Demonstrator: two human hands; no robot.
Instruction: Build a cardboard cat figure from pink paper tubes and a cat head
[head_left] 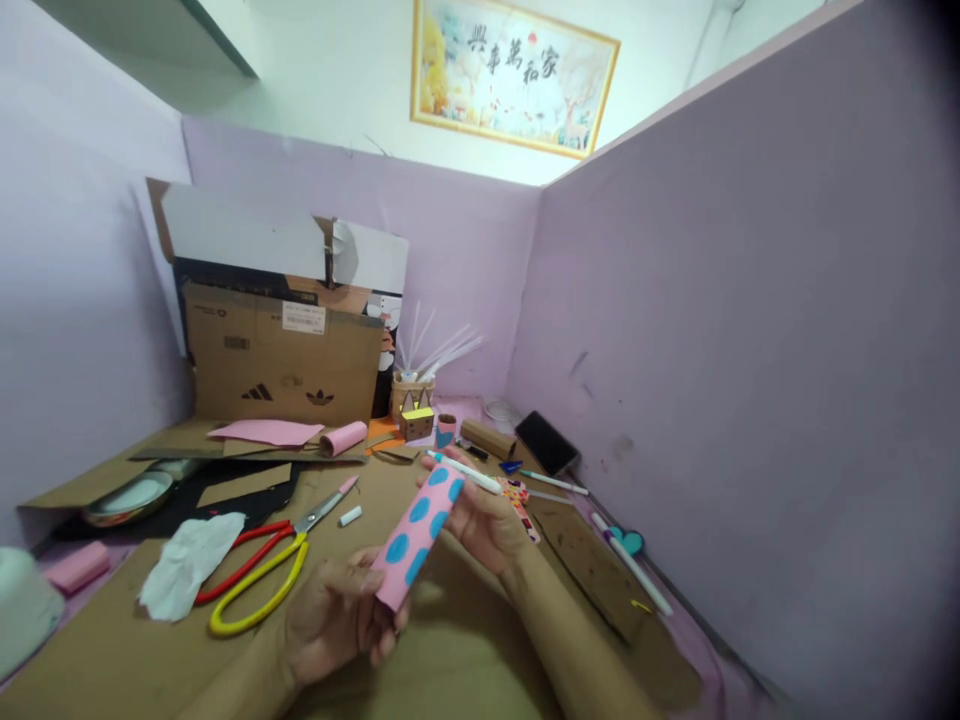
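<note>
A pink paper-covered cardboard tube (420,530) with large blue dots is held up at a slant in front of me. My left hand (330,612) is closed on its lower end, thumb on top. Behind the upper end is my right hand (491,530), with a white marker (466,472) between thumb and fingers. The marker lies across the tube's top end, its blue-green end pointing left. A small white cap (350,516) rests on the cardboard (330,530) to the left. Parts of the right fingers are hidden by the tube.
Scissors (300,530) with red and yellow handles lie left, beside a crumpled tissue (191,560). Behind stand a cardboard box (285,360), a small cardboard cat (416,422) and a short pink-and-blue tube (445,432). A phone (547,443) and another marker (631,562) lie right.
</note>
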